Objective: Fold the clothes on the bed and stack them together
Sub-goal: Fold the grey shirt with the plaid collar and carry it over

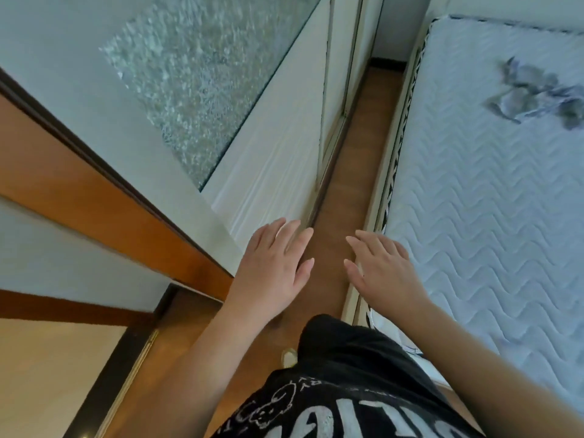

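A crumpled grey garment (537, 91) lies on the white quilted mattress (480, 200) at the upper right, far from both hands. My left hand (271, 267) hovers over the wooden floor with its fingers straight and spread, holding nothing. My right hand (382, 270) is stretched out flat beside the near left edge of the mattress, also holding nothing. Both hands are palm down, side by side, a short gap between them.
A narrow strip of wooden floor (357, 147) runs between the bed and a white wardrobe (278, 159) with a frosted glass panel (196, 77). A brown door frame (94, 197) is at the left. My black printed shirt (341, 390) fills the bottom.
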